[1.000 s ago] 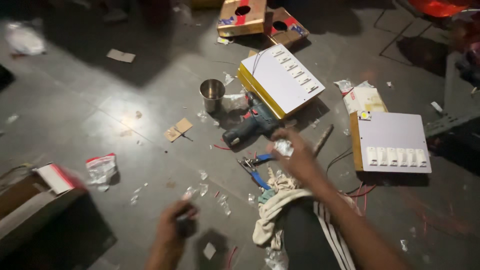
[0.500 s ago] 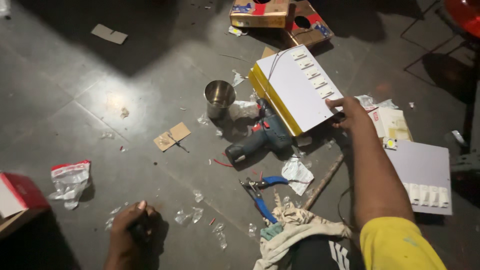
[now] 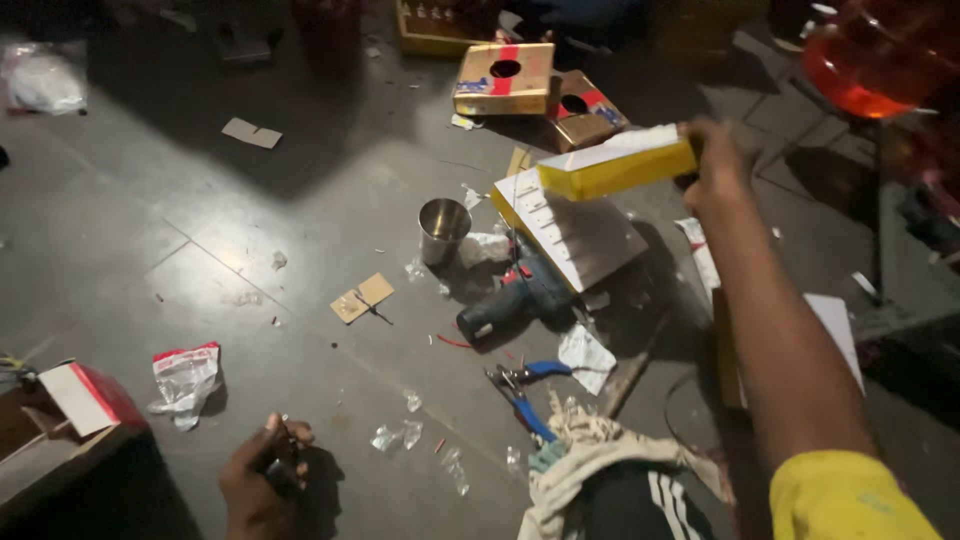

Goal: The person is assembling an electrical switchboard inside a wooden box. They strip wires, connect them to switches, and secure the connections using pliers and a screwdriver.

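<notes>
My right hand (image 3: 716, 165) is stretched far forward and grips the end of a flat white box with yellow sides (image 3: 615, 165), holding it lifted off the floor. Under it lies a second such box (image 3: 575, 235) on the grey floor. A dark blue power drill (image 3: 515, 302) rests beside that box, near a steel cup (image 3: 443, 229). My left hand (image 3: 262, 478) is low at the front, closed around a small dark object that I cannot make out. Blue-handled pliers (image 3: 525, 395) lie between the two hands.
Two cardboard boxes with round holes (image 3: 508, 80) stand at the back. A third white box (image 3: 835, 325) lies right of my arm. A crumpled plastic bag (image 3: 184, 380), a red-and-white carton (image 3: 85, 398), cloth (image 3: 590, 462), plastic scraps and cardboard bits litter the floor.
My right hand reached from the pliers area out to the white and yellow box, took hold of it and lifted it off the box below. My left hand stayed low with its small object.
</notes>
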